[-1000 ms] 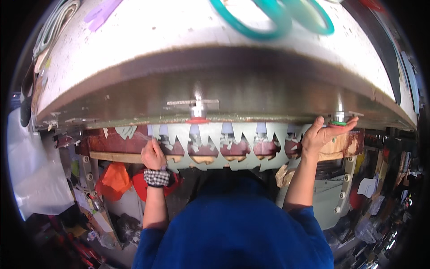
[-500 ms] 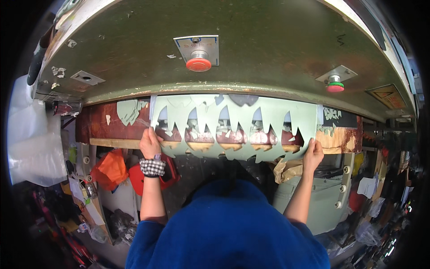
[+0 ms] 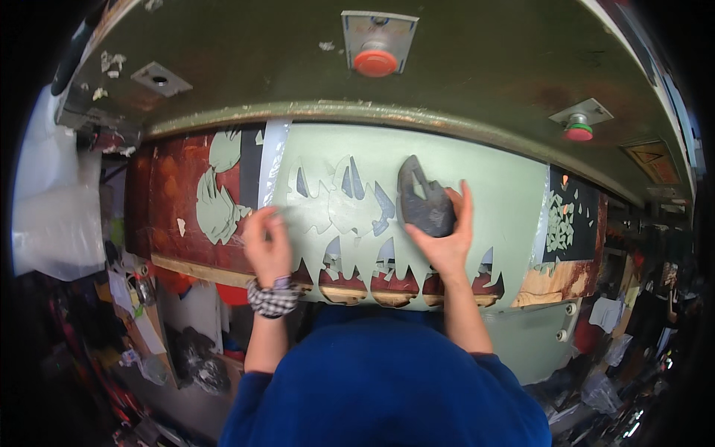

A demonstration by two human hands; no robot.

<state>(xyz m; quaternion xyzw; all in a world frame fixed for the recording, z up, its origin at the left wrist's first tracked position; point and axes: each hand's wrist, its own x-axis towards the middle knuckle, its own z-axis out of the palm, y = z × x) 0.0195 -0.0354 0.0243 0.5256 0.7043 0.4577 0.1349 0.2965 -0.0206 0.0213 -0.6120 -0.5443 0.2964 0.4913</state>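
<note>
A pale green sheet point(image 3: 499, 194) lies across the work surface, with rows of pointed, curved cut-outs along its near part. Standing on the sheet or just over it is a dark grey cutting die point(image 3: 426, 201) with openings through it. My right hand point(image 3: 450, 235) grips the die from its right and near side, thumb and fingers around it. Close to the sheet's left edge is my left hand point(image 3: 268, 242), its fingers bent and smeared by motion. Whether the left fingers hold anything does not show. A checkered band circles that wrist.
Cut green pieces point(image 3: 216, 205) are stacked at the left; small scraps point(image 3: 558, 223) lie at the right. Over the far side hangs a green machine beam point(image 3: 477, 82) with a red button point(image 3: 375, 62) and a green-ringed one point(image 3: 578, 128). Clear plastic point(image 3: 59, 216) hangs at far left.
Both hands have let go of the sheet's near corners. The right has taken hold of the die; the left has moved inward along the left edge. More of the sheet's far part shows.
</note>
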